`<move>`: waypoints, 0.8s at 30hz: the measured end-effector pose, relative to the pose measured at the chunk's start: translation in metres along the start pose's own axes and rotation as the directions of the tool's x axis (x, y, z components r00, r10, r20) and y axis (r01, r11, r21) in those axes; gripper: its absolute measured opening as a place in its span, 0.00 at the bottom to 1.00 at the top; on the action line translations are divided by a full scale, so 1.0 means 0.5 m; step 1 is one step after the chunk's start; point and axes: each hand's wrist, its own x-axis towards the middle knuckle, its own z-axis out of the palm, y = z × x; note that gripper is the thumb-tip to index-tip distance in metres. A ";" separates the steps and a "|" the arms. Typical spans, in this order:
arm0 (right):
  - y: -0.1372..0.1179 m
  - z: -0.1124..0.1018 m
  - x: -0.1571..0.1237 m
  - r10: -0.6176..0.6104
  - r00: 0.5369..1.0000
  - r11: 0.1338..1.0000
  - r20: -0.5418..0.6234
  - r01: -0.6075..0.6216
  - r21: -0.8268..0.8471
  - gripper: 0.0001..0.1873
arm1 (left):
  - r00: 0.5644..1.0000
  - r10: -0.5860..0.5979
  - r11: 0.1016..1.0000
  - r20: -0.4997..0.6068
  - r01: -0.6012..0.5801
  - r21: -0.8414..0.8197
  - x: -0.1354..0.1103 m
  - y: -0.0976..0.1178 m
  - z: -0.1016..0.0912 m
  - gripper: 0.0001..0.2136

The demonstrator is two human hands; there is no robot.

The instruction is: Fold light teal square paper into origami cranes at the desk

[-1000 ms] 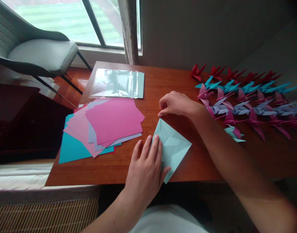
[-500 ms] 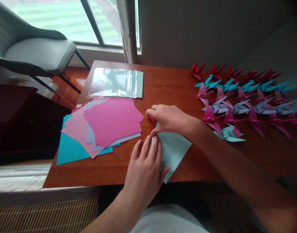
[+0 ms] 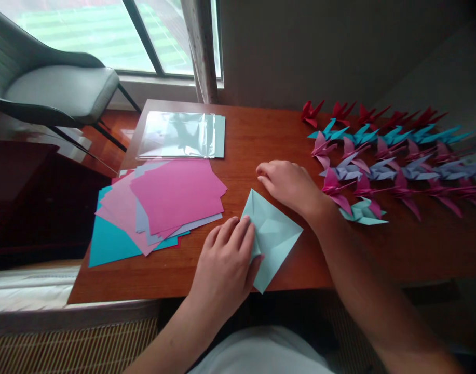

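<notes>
A pale mint folded paper (image 3: 274, 236), creased into a diamond shape, lies near the front edge of the wooden table (image 3: 261, 135). My left hand (image 3: 226, 262) rests flat on the paper's left part, fingers together and stretched out, thumb against the paper's lower edge. My right hand (image 3: 288, 184) lies on the table just above and right of the paper's top corner, fingers loosely curled, holding nothing that I can see.
A loose stack of pink, lilac and teal paper sheets (image 3: 163, 200) lies at the left. Behind it sits a clear plastic sleeve (image 3: 181, 136). Rows of several folded paper cranes (image 3: 381, 156) cover the right side. A grey chair (image 3: 54, 88) stands by the window.
My right hand came down over the paper's top corner half a second ago, then drew back up and right, so the top corner shows again. My left hand stayed on the paper.
</notes>
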 end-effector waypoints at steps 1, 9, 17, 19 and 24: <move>-0.005 0.002 -0.020 0.014 1.000 0.999 -0.007 -0.014 0.029 0.13 | 1.000 0.001 0.999 -0.031 -0.002 -0.033 0.003 -0.008 0.001 0.20; 0.011 0.060 -0.170 0.142 0.987 0.911 -0.072 -0.102 0.398 0.11 | 0.943 -0.213 0.903 -0.255 0.090 -0.420 0.009 -0.054 0.009 0.16; 0.016 0.107 -0.232 0.292 0.954 0.554 -0.071 -0.108 0.826 0.09 | 0.765 -0.642 0.219 0.054 0.250 -0.943 0.020 -0.029 -0.012 0.13; 0.019 0.114 -0.236 0.326 0.944 0.452 -0.042 -0.117 0.885 0.10 | 0.742 -0.645 -0.018 0.182 0.223 -0.975 0.025 -0.023 -0.015 0.14; 0.024 0.123 -0.238 0.371 0.928 0.352 -0.023 -0.118 0.929 0.12 | 0.719 -0.593 -0.301 0.362 0.219 -0.928 0.030 -0.019 -0.015 0.19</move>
